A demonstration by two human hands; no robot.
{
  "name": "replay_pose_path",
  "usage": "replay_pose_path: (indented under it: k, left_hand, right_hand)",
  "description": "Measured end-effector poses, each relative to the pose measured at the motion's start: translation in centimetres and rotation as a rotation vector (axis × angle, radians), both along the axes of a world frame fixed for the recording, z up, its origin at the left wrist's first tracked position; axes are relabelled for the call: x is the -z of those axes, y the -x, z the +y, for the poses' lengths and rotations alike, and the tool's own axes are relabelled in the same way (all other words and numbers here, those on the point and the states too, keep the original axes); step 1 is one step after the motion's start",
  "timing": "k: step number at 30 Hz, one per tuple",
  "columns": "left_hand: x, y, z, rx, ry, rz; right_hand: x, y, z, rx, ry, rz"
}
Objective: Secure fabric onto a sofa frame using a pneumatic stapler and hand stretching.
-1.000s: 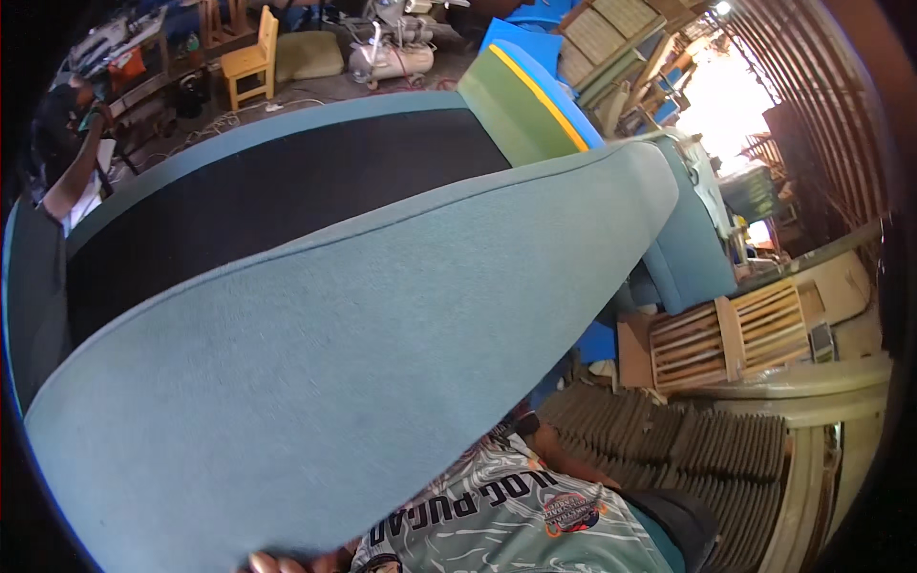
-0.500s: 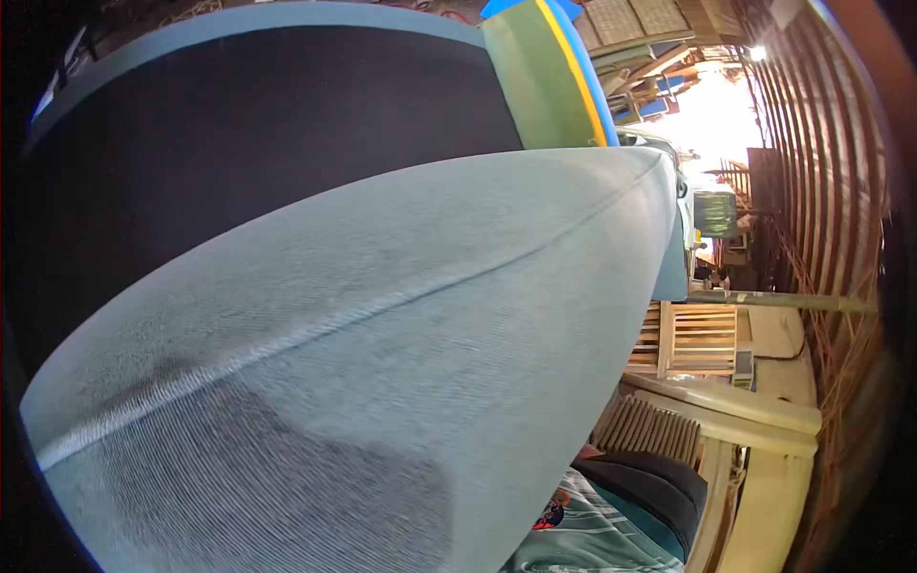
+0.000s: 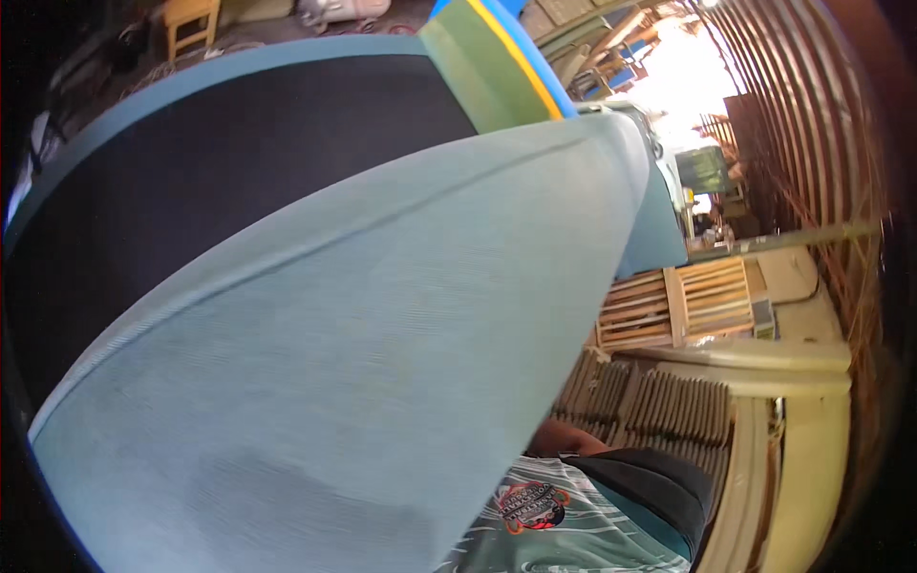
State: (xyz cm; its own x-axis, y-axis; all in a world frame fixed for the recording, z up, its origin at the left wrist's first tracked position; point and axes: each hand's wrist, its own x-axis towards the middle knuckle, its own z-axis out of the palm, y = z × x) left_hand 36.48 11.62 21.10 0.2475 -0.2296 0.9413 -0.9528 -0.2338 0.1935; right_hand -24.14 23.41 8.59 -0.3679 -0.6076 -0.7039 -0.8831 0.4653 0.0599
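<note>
A large upholstered piece in pale blue-grey ribbed fabric point(image 3: 382, 315) fills the middle of the view, very near and tilted. A raised seam runs along its upper left side toward a rounded corner at the top right. Low on its face lies a darker patch point(image 3: 306, 506). Beside its lower right edge a bare bit of my arm point(image 3: 565, 437) shows below a dark sleeve point(image 3: 650, 482) and my green printed shirt point(image 3: 583, 506). The arm passes behind the piece. Both my hands are hidden, so what they hold or touch does not show.
Behind the piece stands a black panel point(image 3: 239, 143) with a blue-grey rim, beside a green, yellow and blue padded part point(image 3: 497, 67). Slatted wooden frames point(image 3: 678, 301), stacked ribbed pieces point(image 3: 669, 406) and cream-coloured boards point(image 3: 798, 458) stand at the right. A wooden stool point(image 3: 191, 24) is at the far left.
The upholstered piece has tilted, its seam now nearer the upper left edge. The background has shifted in view. More of my shirt and a bit of bare arm now show.
</note>
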Motion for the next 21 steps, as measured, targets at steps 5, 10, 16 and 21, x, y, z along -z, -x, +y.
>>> replay_pose_path:
  k: [5, 10, 16, 21]
  left_hand:
    - [-1.3, 2.4, -1.0, 0.011, 0.028, -0.075]
    - [-3.6, 5.2, -1.0, -0.039, 0.011, -0.171]
    - [-6.9, 6.7, -0.5, -0.096, -0.124, -0.296]
    - [-13.7, 10.3, -4.6, -0.145, -0.428, -0.327]
  right_hand:
    - [3.6, 2.9, -0.6, 0.021, 0.004, -0.016]
    - [8.3, 7.7, -2.3, 0.009, -0.044, -0.043]
    - [13.3, 14.4, -5.8, -0.020, -0.051, -0.091]
    - [14.0, 25.2, -9.5, 0.126, 0.149, -0.266]
